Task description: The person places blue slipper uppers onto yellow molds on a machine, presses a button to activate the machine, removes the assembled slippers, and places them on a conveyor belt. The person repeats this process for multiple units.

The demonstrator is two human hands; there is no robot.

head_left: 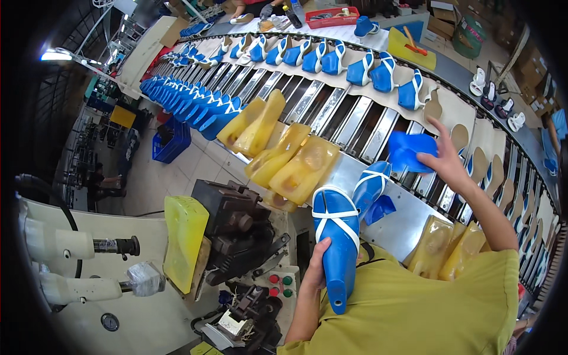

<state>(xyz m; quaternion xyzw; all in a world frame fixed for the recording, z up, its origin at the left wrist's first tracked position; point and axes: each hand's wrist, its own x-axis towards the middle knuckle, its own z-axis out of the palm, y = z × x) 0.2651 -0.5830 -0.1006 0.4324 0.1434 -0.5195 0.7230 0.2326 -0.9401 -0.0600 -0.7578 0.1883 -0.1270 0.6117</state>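
Observation:
My left hand (318, 267) is closed round the heel part of a blue shoe last (337, 260). White sandal straps cross the toe end of this last. Out over the roller conveyor, my right hand (441, 152) grips a curved blue plastic piece (408, 151) between thumb and fingers. Just beyond the held last, a second blue last (370, 186) with white straps rests at the conveyor's near edge. Beside it on the metal ledge lies another small blue piece (380, 209).
Yellow translucent moulds (305, 168) line the ledge, with more moulds (438, 242) at right. Strapped blue lasts (333, 58) and tan soles (478, 164) stand on the conveyor (355, 121). A dark pressing machine (231, 228) is at left. Across the conveyor, a gloved person (266, 10) works.

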